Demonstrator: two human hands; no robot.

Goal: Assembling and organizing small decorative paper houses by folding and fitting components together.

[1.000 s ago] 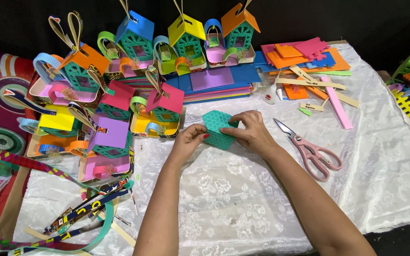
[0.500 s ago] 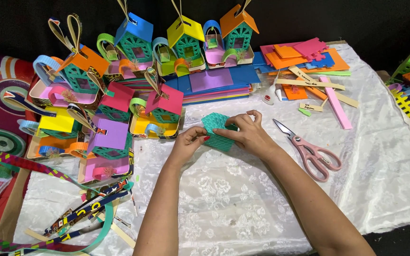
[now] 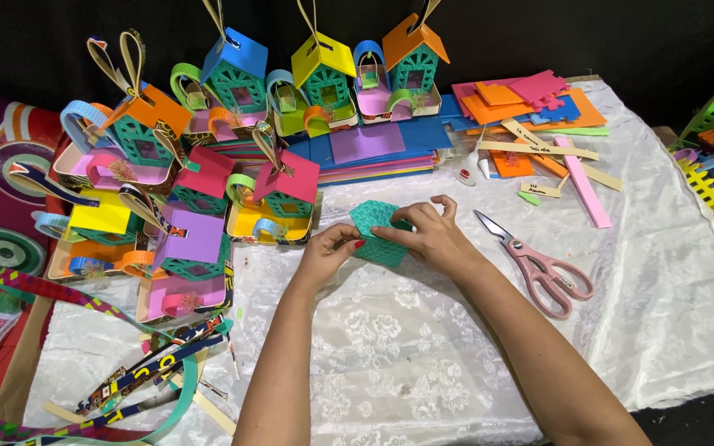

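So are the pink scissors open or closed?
Open. The scissors lie flat on the white lace cloth, right of the right hand; their blades form a slight V and the handles sit apart.

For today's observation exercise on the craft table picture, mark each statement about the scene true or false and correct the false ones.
1. Both hands hold a teal textured foam piece. True.
2. The pink-handled scissors are in the right hand. False: they lie on the white lace cloth, beside that hand.
3. The left hand touches the same teal piece. True.
4. The little paper houses stand on the person's right. False: they are grouped to the left and at the back.
5. Flat foam sheets are stacked behind the hands. True.
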